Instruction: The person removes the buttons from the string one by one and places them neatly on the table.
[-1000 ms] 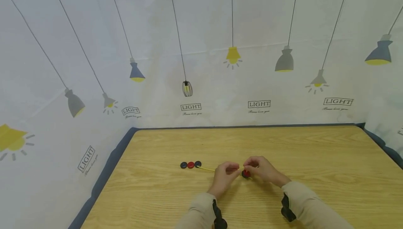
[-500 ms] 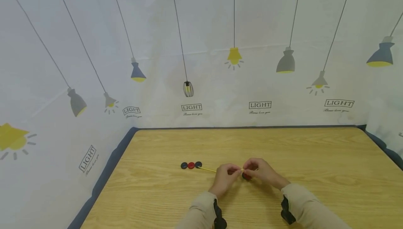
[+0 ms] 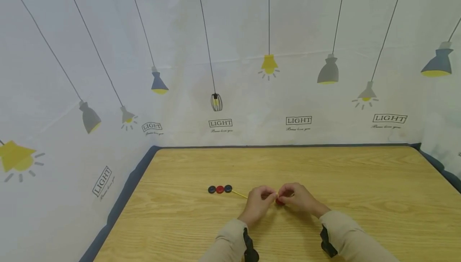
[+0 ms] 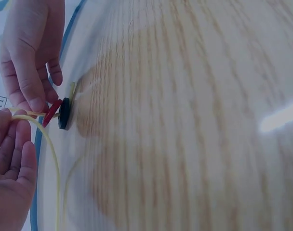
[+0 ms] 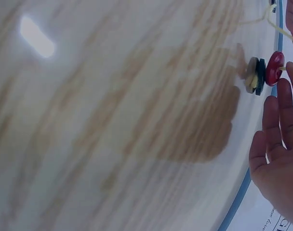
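My left hand pinches a thin yellow cord between thumb and finger. Right beside it, the fingertips of my right hand pinch the cord just above a red button. The cord comes out of the middle of this button, which hangs tilted. A black button sits on the cord below the red one, close over the table. In the head view my fingers largely cover both buttons. From my left hand the cord runs left to a dark button lying on the table.
To the left of that dark button lie another red button and another dark button, side by side in a row. The wooden table meets a white wall sheet printed with lamps at its far edge.
My two hands have come closer together, fingertips now meeting at the cord. The red and black buttons, plainer in the head view before, are now mostly behind my right fingers.
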Available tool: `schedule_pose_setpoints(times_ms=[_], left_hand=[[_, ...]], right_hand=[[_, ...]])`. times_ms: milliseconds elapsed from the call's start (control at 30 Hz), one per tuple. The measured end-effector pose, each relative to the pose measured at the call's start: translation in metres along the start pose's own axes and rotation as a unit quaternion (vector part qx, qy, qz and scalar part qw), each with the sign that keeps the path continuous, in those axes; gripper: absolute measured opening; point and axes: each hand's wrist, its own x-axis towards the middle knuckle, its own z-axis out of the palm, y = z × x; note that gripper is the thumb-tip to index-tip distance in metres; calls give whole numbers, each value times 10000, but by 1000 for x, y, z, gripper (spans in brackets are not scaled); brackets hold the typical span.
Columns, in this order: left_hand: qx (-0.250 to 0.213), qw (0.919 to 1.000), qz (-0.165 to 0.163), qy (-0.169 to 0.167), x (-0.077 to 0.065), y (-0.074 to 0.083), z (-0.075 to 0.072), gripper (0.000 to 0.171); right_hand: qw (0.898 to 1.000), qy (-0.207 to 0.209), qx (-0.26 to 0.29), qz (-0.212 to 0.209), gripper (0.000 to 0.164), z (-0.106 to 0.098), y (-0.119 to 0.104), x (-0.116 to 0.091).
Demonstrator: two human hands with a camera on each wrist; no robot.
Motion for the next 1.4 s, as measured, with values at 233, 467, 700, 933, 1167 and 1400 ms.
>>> schedule_pose_setpoints(times_ms=[233,467,700,933,1167,1400], left_hand=[[-165,9997,0,-179,-3,1,-5,10],[-273,9992,112,-271,-5,8,-8,10],[-155,9993,192,-275,-3,3,-11,11],[-80,9992,117,-376,-4,-4,-16,7],[70,9977,-200,-648,-5,-5,-19,13],[7,9984,-249,-509,-2,-5,-15,21]], right_hand=[[9998,-117,13,-137,5,6,6,1],[9997,-67,-150,-192,7,7,1,3],[9987,163,-461,-129,4,5,1,3],[9994,292,-141,156,5,2,1,2],[9996,255,57,80,6,0,0,2],[9998,188,117,-8,6,2,3,3]])
